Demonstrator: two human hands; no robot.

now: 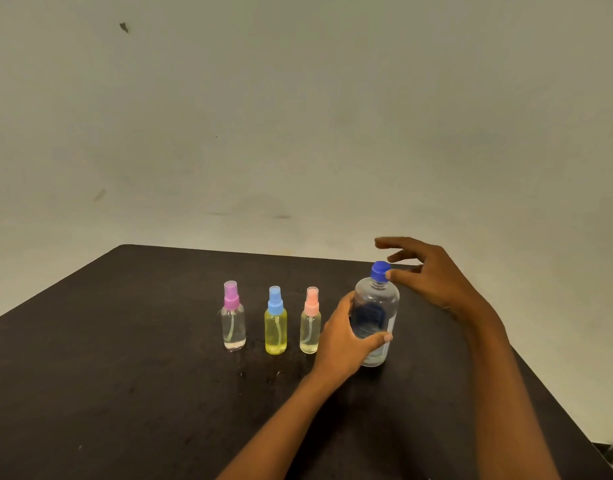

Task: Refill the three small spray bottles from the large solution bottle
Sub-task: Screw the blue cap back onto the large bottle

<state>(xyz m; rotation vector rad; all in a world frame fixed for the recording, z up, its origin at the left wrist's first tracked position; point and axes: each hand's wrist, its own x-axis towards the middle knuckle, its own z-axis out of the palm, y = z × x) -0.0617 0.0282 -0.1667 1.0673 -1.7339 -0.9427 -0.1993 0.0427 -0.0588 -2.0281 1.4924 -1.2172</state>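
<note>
Three small spray bottles stand upright in a row on the dark table [125,375]: one with a purple cap [233,317], one with a blue cap [275,322] holding yellow liquid, and one with a pink cap [310,322]. To their right stands the large clear solution bottle [377,317] with a blue cap [380,271]. My left hand [343,341] grips the large bottle's body, thumb across its front. Beside the blue cap is my right hand [433,275], fingers spread, with its thumb tip touching the cap's right side.
The table's far edge runs close behind the bottles against a plain pale wall. Its right edge slants down past my right forearm. Small specks lie on the tabletop in front of the small bottles.
</note>
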